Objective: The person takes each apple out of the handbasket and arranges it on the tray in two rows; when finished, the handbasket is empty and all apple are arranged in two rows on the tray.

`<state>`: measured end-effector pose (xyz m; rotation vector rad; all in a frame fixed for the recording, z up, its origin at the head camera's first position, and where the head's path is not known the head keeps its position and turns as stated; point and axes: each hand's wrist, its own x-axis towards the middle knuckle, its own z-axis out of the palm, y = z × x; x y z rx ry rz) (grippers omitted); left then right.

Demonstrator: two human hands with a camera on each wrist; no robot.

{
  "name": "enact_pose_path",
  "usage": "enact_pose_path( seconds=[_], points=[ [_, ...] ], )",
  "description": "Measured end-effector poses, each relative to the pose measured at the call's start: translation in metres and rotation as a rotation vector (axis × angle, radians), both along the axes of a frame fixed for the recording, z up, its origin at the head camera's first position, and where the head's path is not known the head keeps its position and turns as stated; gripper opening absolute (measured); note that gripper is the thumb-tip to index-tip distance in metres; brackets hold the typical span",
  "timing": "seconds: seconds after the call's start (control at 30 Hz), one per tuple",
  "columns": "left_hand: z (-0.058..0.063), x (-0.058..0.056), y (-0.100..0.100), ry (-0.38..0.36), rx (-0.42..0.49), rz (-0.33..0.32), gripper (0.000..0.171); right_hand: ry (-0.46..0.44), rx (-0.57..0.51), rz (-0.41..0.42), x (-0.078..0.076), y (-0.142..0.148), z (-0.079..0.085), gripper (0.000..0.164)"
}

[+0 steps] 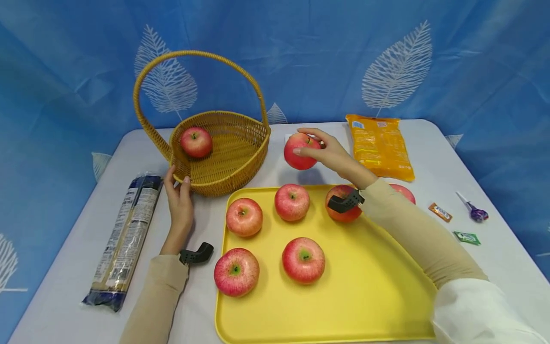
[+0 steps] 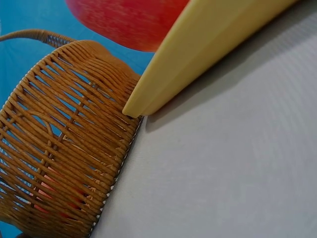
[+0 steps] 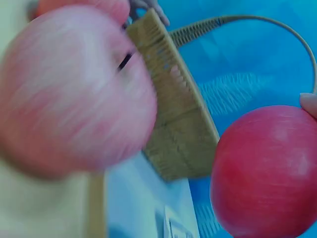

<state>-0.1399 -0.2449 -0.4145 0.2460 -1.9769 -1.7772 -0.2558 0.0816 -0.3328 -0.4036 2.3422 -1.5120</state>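
My right hand [image 1: 328, 148] holds a red apple [image 1: 302, 152] between thumb and fingers, above the table just past the tray's far edge. In the right wrist view this apple [image 3: 267, 171] is large, with a fingertip at its edge. My left hand [image 1: 179, 205] rests its fingertips at the near left rim of a wicker basket [image 1: 232, 179]. One apple [image 1: 196, 142] lies inside the basket, whose tall handle arches overhead. Several more apples, such as a red one [image 1: 303, 260], sit on a yellow tray [image 1: 361, 301]; my right sleeve partly hides one.
Left of my left arm lies a long clear-and-blue packet [image 1: 126, 239]. An orange bag [image 1: 380, 148] lies at the back right. Near the right edge are a lollipop [image 1: 476, 211], an orange-brown sachet [image 1: 440, 212] and a green sachet [image 1: 467, 237]. A blue curtain [image 1: 309, 57] hangs behind the table.
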Motion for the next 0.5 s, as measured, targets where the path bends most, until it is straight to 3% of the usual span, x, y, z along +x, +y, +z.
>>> enact_pose_path(
  seconds=[0.2, 0.5],
  points=[
    [-0.017, -0.005, -0.008, 0.026, 0.025, 0.001, 0.050, 0.091, 0.050, -0.019, 0.017, 0.038, -0.005, 0.057],
    [-0.016, -0.008, -0.006, 0.046, 0.019, 0.011, 0.048, 0.210, 0.099, -0.053, 0.068, 0.071, -0.006, 0.059]
  ],
)
